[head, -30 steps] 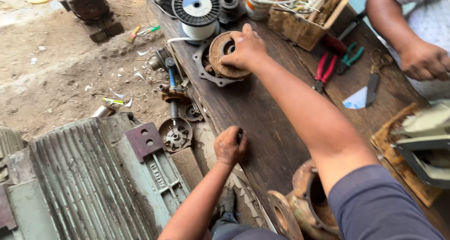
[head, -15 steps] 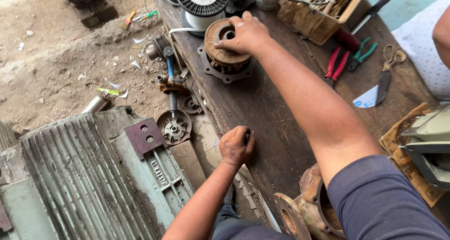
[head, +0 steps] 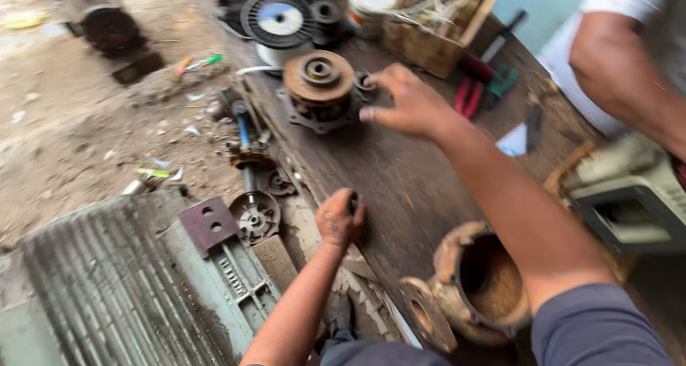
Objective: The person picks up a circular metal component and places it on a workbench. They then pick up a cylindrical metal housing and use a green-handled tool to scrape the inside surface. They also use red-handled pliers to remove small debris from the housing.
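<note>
A rusty round motor part [head: 319, 87] with a square flange stands on the dark wooden workbench [head: 400, 173]. My right hand [head: 409, 103] hovers just to its right with fingers spread, holding nothing. At the bench's near left edge my left hand [head: 339, 219] is curled into a fist around a small dark thing that is mostly hidden. A rusty pump housing [head: 477, 284] sits at the bench's near end, under my right arm.
Another person's arm [head: 629, 73] reaches in at the right above a grey-green casing [head: 629, 202]. Red and green pliers [head: 480, 89], wire spools [head: 279, 19], a wooden crate [head: 436, 30] crowd the far end. A finned motor body [head: 121, 280] and shaft [head: 246, 159] lie on the dirt floor.
My right hand has let go of the round motor part and drawn back to its right, fingers open. The left fist stays at the bench edge. The view has shifted.
</note>
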Demonstrator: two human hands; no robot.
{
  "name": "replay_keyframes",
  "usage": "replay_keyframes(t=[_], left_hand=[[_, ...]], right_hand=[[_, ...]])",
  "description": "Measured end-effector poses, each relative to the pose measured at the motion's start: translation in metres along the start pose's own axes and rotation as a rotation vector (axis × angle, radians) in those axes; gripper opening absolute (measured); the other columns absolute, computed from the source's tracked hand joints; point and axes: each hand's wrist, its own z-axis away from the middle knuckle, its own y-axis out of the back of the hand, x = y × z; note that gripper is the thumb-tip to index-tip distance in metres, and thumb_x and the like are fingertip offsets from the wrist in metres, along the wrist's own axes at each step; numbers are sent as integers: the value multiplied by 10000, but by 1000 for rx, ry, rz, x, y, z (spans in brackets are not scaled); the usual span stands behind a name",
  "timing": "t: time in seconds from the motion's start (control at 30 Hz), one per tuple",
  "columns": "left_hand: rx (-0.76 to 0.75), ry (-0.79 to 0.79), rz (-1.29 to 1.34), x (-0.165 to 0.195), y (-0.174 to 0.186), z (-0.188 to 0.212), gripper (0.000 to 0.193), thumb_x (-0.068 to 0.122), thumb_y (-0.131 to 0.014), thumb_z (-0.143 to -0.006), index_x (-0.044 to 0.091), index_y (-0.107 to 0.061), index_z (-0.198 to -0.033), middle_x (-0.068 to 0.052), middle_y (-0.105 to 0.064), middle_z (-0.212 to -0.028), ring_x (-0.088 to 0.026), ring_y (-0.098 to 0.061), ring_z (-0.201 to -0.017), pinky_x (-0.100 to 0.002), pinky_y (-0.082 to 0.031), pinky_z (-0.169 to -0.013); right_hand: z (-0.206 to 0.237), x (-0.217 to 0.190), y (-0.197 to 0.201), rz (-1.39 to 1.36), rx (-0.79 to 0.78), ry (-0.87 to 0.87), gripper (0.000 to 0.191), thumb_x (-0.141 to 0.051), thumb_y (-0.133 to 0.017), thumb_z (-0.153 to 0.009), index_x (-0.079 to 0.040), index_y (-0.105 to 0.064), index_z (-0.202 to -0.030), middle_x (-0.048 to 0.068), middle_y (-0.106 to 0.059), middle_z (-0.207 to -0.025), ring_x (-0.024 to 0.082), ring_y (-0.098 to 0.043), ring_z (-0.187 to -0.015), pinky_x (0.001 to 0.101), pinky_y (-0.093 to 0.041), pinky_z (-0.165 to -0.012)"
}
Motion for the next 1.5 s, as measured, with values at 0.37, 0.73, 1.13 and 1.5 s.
replay_keyframes(t=[0.37, 0.73, 1.13, 1.5], left_hand=[[-356, 127, 94, 61, 6, 6, 353, 392, -714, -956, 77, -693, -1114, -117, -734, -1050, -297, -722, -903, -393, -565, -810], [-820, -253, -104, 199, 14, 65, 629, 456, -804, -833, 40, -617, -1266, -218, -717, -1093, -398, -707, -978, -486, -570, -812], [-588, -40, 43, 173, 72, 131, 1027, 418, -822, -874, -37, -253, -1597, -306, -337, -1611, -413, -437, -1477, -455, -416, -1174], [-590, 1, 17, 87, 14, 189, 1173, 350, -880, -973, -8, -45, -1715, -342, -342, -1701, -394, -414, -1542, -460, -344, -1256]], right_hand=[[373, -12, 17, -23, 443, -717, 544, -285, -847, -806, -94, -655, -1278, 142, -683, -1202, 289, -654, -1066, 403, -538, -916], [457, 23, -90, -219, 466, -897, 651, -298, -726, -930, -200, -465, -1518, 240, -539, -1416, 438, -538, -1299, 483, -469, -1057], [565, -76, -119, 122, 466, -854, 617, -316, -820, -771, -84, -613, -1303, 203, -566, -1278, 432, -552, -1142, 518, -481, -924], [654, -89, -163, 164, 659, -1016, 378, -135, -731, -900, -40, -654, -1258, 153, -591, -1080, 354, -598, -991, 471, -504, -827]])
